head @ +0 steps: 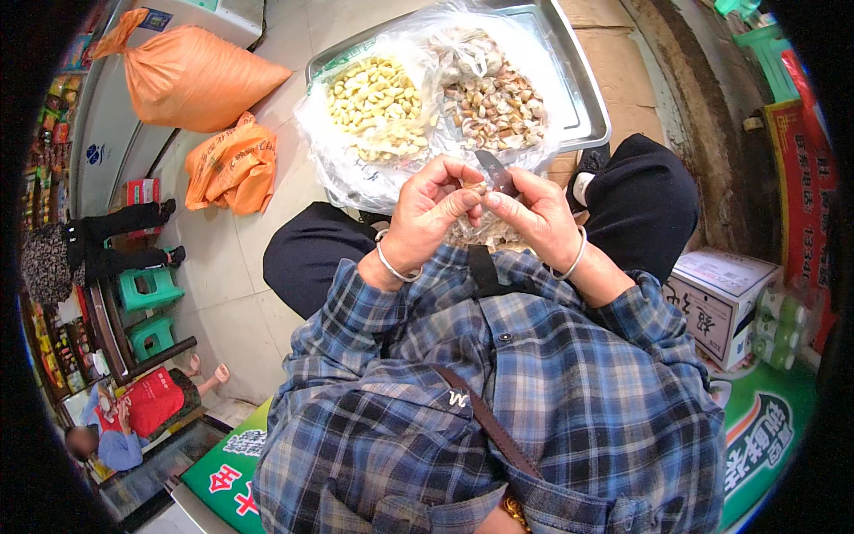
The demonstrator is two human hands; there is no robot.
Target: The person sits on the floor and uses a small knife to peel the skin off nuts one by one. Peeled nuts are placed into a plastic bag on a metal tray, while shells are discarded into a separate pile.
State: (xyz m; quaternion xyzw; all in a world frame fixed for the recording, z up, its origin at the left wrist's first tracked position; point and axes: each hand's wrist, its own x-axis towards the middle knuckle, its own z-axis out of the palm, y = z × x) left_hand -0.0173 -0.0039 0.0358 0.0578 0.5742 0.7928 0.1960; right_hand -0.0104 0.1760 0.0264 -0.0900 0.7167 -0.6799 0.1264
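Note:
Between its thumb and fingers my left hand (434, 197) pinches a garlic clove (475, 187). A dark knife blade (497, 173) is gripped in my right hand (544, 210), its tip pointing up and away from me; the thumb lies close to the clove. Just beyond my hands, a clear plastic bag (320, 160) holds many peeled garlic cloves (373, 100) on the left. To their right lie unpeeled garlic cloves (504, 110) in a plastic bag, with a tied-looking bunch of plastic over garlic behind them. Loose papery skins show below my hands, partly hidden.
A metal tray (590, 127) supports the bags. On the floor to the left are a full orange sack (193, 80) and a crumpled orange bag (233, 167). Green stools (150, 288) and two people stand or sit farther left. A cardboard box (720, 300) is at my right.

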